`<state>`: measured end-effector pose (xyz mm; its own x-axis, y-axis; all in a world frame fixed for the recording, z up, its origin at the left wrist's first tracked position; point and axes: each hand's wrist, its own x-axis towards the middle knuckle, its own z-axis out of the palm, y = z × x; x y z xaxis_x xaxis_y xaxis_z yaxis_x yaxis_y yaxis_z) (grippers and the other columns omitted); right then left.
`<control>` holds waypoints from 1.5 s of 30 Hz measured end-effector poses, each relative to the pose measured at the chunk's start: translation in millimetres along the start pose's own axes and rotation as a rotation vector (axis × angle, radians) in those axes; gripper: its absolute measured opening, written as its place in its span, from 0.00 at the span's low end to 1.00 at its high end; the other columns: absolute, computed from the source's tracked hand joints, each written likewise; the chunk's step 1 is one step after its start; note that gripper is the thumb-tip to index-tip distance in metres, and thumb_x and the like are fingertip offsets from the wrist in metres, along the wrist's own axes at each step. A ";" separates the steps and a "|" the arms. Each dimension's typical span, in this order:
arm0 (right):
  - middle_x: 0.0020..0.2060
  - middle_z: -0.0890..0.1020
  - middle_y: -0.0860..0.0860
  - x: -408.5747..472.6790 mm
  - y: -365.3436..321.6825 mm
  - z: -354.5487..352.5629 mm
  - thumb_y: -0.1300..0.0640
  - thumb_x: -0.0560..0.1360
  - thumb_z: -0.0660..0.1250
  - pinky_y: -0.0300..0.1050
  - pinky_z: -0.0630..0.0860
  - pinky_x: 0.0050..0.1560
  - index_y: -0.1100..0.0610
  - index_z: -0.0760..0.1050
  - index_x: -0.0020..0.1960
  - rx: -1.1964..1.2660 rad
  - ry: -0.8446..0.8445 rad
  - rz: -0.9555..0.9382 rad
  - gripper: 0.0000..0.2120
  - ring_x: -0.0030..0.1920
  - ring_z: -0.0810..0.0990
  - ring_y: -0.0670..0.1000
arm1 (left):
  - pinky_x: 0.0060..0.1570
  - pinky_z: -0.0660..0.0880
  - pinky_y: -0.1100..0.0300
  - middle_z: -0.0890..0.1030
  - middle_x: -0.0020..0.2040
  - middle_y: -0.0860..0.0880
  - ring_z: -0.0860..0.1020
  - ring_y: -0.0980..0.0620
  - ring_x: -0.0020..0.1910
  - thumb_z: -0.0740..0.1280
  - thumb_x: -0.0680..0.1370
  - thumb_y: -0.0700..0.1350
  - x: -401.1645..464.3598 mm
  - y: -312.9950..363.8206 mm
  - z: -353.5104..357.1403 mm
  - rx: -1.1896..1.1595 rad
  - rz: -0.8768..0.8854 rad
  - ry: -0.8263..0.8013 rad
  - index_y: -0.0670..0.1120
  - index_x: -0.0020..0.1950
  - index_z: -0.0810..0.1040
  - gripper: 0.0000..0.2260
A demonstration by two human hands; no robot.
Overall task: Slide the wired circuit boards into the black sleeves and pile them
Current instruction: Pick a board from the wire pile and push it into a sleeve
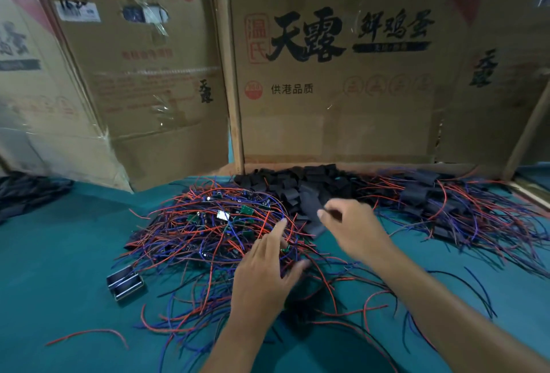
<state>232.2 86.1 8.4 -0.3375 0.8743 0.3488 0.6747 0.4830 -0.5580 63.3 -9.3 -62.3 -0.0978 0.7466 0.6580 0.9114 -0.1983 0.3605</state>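
On the green desk, my left hand rests with fingers apart on the tangled boards; my right hand pinches something thin above the sleeves. I should take one sleeve only, open end facing the board.

You sit at a table covered in teal cloth that fills the lower half of your view. Flattened brown cardboard boxes stand upright along its far edge, walling you in; the middle panel bears large black Chinese characters and a red seal, the left one carries loose strips of clear tape and faded red print. Pale wooden posts rise between the panels, and another leans at the far right. The light is dim and even, with soft glints on the tape.
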 end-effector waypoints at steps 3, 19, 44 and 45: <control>0.28 0.74 0.50 -50.3 -2.1 -3.1 0.50 0.78 0.67 0.38 0.64 0.32 0.55 0.75 0.37 0.009 -0.129 -0.105 0.13 0.29 0.69 0.45 | 0.51 0.71 0.63 0.78 0.56 0.56 0.75 0.57 0.53 0.64 0.77 0.62 -1.3 4.4 -1.9 -0.041 0.100 -0.054 0.52 0.78 0.62 0.32; 0.36 0.82 0.58 -85.3 16.9 -5.8 0.53 0.78 0.66 0.44 0.78 0.40 0.63 0.81 0.46 0.830 -0.355 0.307 0.13 0.35 0.80 0.52 | 0.62 0.66 0.59 0.82 0.62 0.52 0.79 0.54 0.59 0.78 0.65 0.46 -2.4 24.6 -9.1 -0.048 0.404 -0.170 0.48 0.60 0.82 0.23; 0.35 0.78 0.55 -85.6 8.9 4.0 0.65 0.75 0.68 0.41 0.75 0.28 0.61 0.79 0.56 1.286 -0.300 0.530 0.10 0.30 0.72 0.48 | 0.62 0.73 0.49 0.80 0.61 0.48 0.77 0.48 0.60 0.62 0.81 0.42 104.2 -3.6 -47.9 0.312 0.105 -0.460 0.48 0.65 0.77 0.13; 0.34 0.77 0.55 -84.7 10.8 4.5 0.66 0.77 0.66 0.40 0.73 0.26 0.62 0.80 0.54 1.276 -0.271 0.552 0.08 0.28 0.71 0.46 | 0.61 0.74 0.51 0.80 0.58 0.48 0.77 0.49 0.58 0.63 0.81 0.42 114.5 -18.1 -52.9 0.344 0.055 -0.485 0.47 0.61 0.79 0.10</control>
<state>265.1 17.4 -30.6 -0.4414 0.8732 -0.2066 -0.2386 -0.3361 -0.9111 14.5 46.2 41.5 0.0733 0.9618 0.2637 0.9950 -0.0885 0.0461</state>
